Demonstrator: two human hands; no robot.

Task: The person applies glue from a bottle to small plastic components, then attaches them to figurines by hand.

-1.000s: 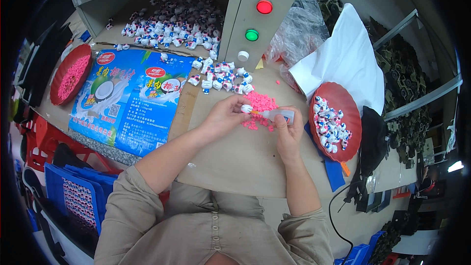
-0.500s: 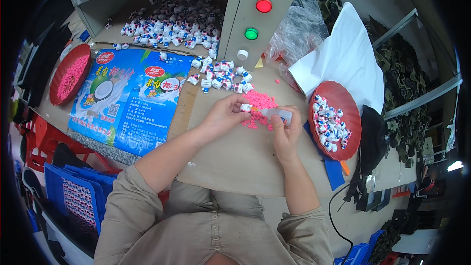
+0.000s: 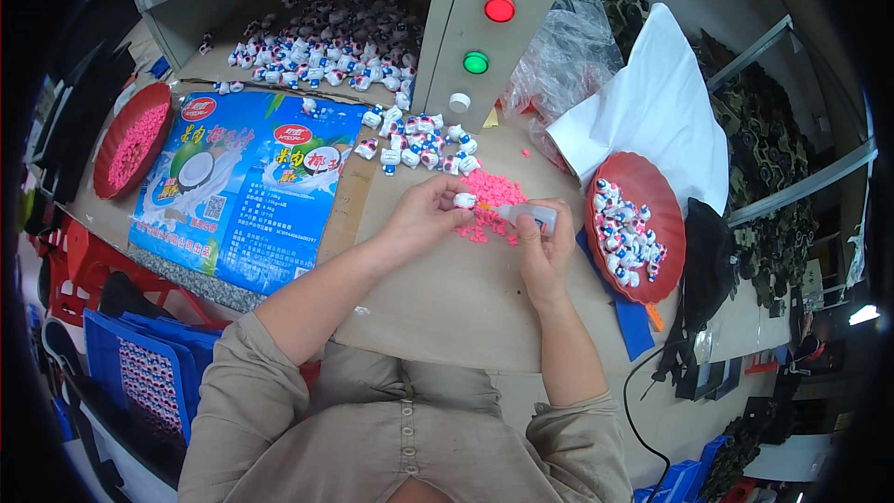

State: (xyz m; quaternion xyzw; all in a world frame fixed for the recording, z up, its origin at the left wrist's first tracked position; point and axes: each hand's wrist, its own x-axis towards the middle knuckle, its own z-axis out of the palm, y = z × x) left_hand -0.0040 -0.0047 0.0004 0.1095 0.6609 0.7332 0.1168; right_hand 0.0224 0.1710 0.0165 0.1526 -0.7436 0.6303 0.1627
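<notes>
My left hand pinches a small white figurine between thumb and fingers. In my right hand is a small white squeeze bottle, tipped on its side, its narrow tip pointing left toward the figurine. Whether the tip touches it I cannot tell. Behind and below both hands lies a pile of small pink pieces on the table. Just past that pile sits a cluster of white figurines with blue and pink parts.
A red dish of figurines stands at right, a red dish of pink pieces at far left. Blue printed cardboard covers the left table. Behind it, a grey machine with red and green buttons holds many more figurines.
The figurine in my left hand shows more of its white side now. The bottle in my right hand has shifted very slightly, its tip a little farther from my left fingers.
</notes>
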